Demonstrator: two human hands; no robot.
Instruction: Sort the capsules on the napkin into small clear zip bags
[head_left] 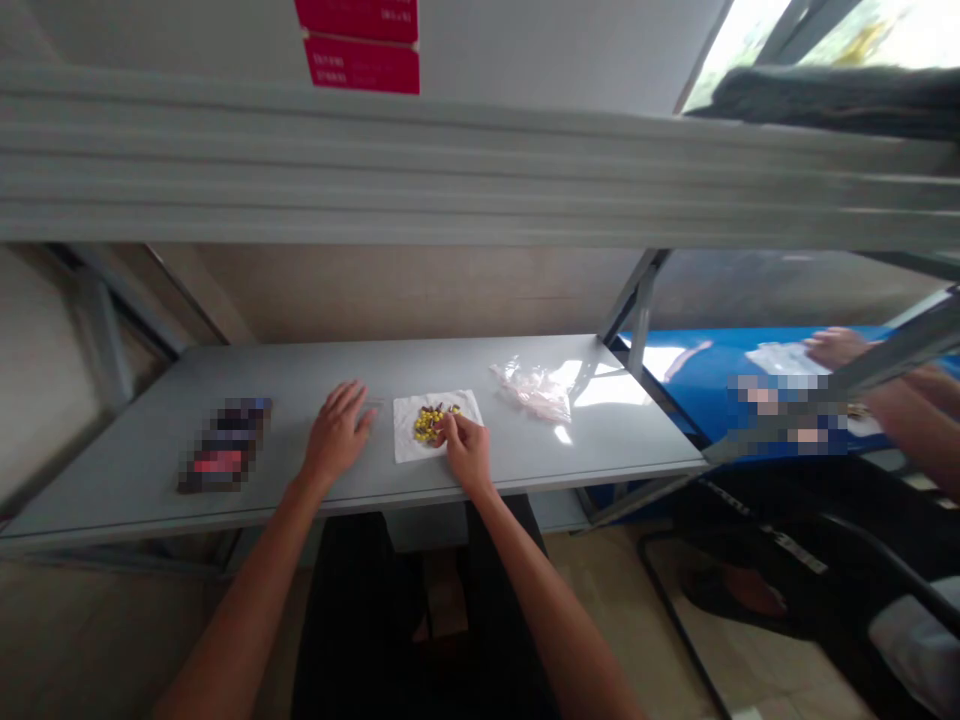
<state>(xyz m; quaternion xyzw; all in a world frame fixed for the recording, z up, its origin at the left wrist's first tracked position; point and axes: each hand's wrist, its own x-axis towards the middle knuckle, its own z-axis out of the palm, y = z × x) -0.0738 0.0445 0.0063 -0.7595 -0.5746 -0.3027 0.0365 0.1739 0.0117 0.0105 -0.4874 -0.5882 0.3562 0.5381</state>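
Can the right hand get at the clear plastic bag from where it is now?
Probably yes: the bag lies on the table just to the right of the right hand, which is at the yellow pieces, and I see nothing standing between them.

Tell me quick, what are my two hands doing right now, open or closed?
Left hand: open, palm down at the tabletop.
Right hand: fingers curled at the small yellow pieces; whether it holds one can't be told.
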